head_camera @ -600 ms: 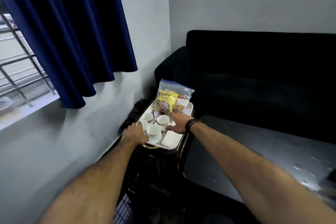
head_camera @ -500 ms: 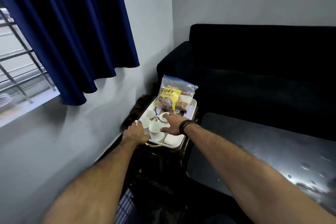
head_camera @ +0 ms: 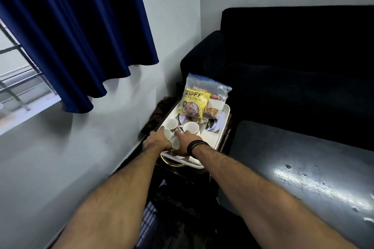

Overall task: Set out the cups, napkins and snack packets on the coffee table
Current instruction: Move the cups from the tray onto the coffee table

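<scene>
A white tray (head_camera: 227, 111) stands on a small dark stand in the corner. It holds white patterned cups (head_camera: 191, 127), a folded white napkin (head_camera: 208, 136) and a clear zip bag of snack packets (head_camera: 204, 95) with a yellow packet (head_camera: 194, 105) in front. My left hand (head_camera: 157, 141) reaches into the tray's near-left corner, its fingers stretched onto a cup (head_camera: 172, 124) and the one below it. My right hand (head_camera: 185, 143), with a black wristband, lies beside it. Its fingertips touch the right cup by the handle. The palms hide the near cups.
The dark glossy coffee table (head_camera: 303, 168) lies to the right of the tray. A black sofa (head_camera: 293, 62) fills the far right, a grey wall (head_camera: 101, 147) and a blue curtain (head_camera: 77, 26) the left. Dark clutter sits under the stand.
My left hand left the tray's near edge and moved in onto the cups. My right hand shifted left from the napkin side to the right cup. The view came closer.
</scene>
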Motion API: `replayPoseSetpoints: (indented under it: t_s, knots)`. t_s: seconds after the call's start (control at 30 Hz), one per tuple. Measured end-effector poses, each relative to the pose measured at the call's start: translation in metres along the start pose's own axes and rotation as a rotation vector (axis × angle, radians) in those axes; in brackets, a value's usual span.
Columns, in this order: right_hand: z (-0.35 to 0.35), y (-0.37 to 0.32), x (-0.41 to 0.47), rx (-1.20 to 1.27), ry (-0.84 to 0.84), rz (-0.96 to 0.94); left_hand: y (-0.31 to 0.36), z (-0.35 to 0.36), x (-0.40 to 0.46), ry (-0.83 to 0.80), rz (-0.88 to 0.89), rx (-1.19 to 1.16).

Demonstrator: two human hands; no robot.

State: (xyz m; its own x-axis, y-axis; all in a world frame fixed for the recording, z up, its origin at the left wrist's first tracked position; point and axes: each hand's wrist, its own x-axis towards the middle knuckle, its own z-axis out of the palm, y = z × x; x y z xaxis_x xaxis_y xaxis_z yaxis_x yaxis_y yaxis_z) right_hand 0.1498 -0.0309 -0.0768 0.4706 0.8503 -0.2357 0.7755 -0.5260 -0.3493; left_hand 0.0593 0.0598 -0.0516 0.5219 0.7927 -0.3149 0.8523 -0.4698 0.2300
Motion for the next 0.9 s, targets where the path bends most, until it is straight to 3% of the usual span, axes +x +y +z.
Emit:
replayPoseSetpoints:
  t_s: [0.33, 0.53, 0.73, 0.9]
  knots:
    - [0.009, 0.005, -0.018, 0.056, 0.153, -0.078, -0.002, 0.006, -0.019, 0.139, 0.046, -0.022]
    - [-0.025, 0.016, -0.047, 0.118, 0.262, -0.058, 0.007, -0.015, -0.049, 0.275, 0.124, -0.004]
    - [-0.078, 0.076, -0.095, 0.122, 0.349, 0.061, 0.059, -0.036, -0.079, 0.288, 0.304, 0.015]
    - [-0.097, 0.161, -0.156, 0.109, 0.352, 0.257, 0.134, -0.004, -0.107, 0.218, 0.512, 0.029]
